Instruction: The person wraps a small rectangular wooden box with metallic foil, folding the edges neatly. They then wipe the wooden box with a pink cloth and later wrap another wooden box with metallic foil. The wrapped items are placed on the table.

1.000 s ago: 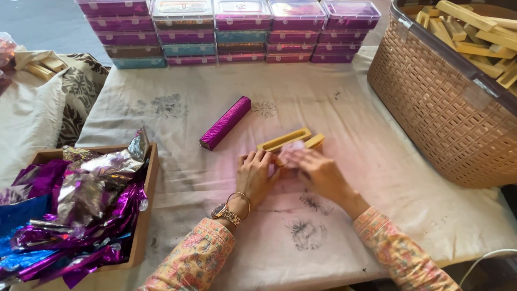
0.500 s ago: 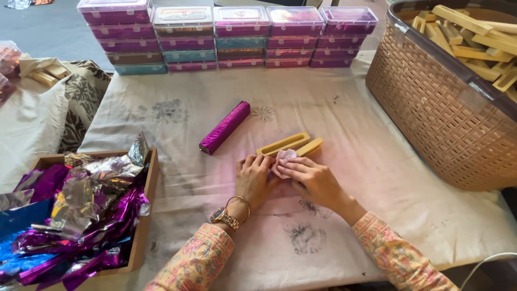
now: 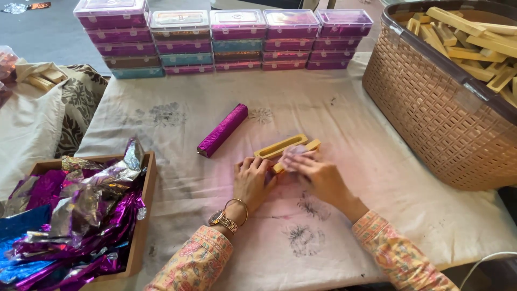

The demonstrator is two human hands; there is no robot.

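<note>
Here the left hand [image 3: 253, 180] pressed flat on the near end of the yellow wooden mould [image 3: 280, 146], which lay on the cloth-covered desk [image 3: 377, 215] just beside a purple foil-wrapped stick [image 3: 222, 130]. The right hand [image 3: 318, 175] pinched a pale pink piece [image 3: 293, 153] over the mould's far end, its grip narrow around it. Done well, the step called for steady pressure from the left and small, even strokes from the right.
</note>
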